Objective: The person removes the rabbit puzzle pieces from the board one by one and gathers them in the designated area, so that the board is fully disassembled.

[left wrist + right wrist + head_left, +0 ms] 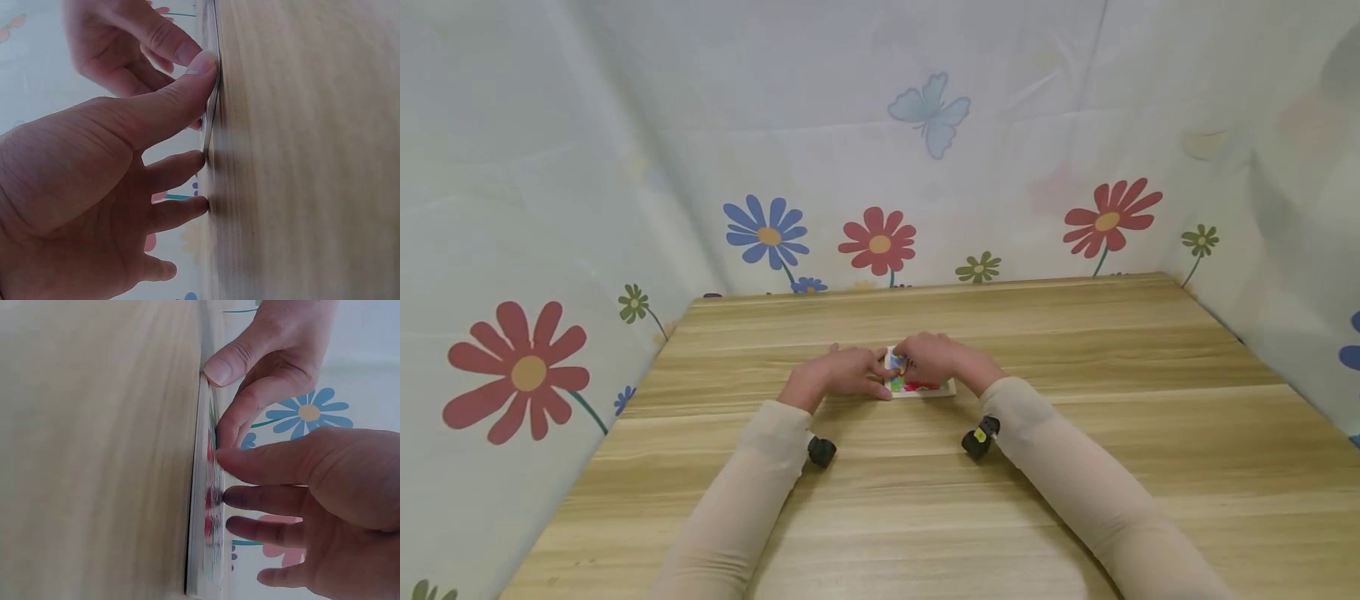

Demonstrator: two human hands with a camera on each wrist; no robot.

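A small flat board (928, 394) with a light wooden rim and a colourful picture lies on the table. At its left end my left hand (852, 372) holds it, the thumb at the near corner and a finger at the left edge. In the right wrist view, the left index finger reaches over the picture (210, 500). My right hand (931, 358) is over the board's upper right part, its thumb and fingertips touching the picture, fairly straight. The right hand hides much of the picture in the head view. Whether a loose piece lies under its fingertips, I cannot tell.
The wood-grain table (880, 492) stretches out all around the board. Behind it and at both sides hangs a pale curtain (820, 150) printed with flowers and a butterfly. Small black cameras (822, 452) sit at both wrists, near the tabletop.
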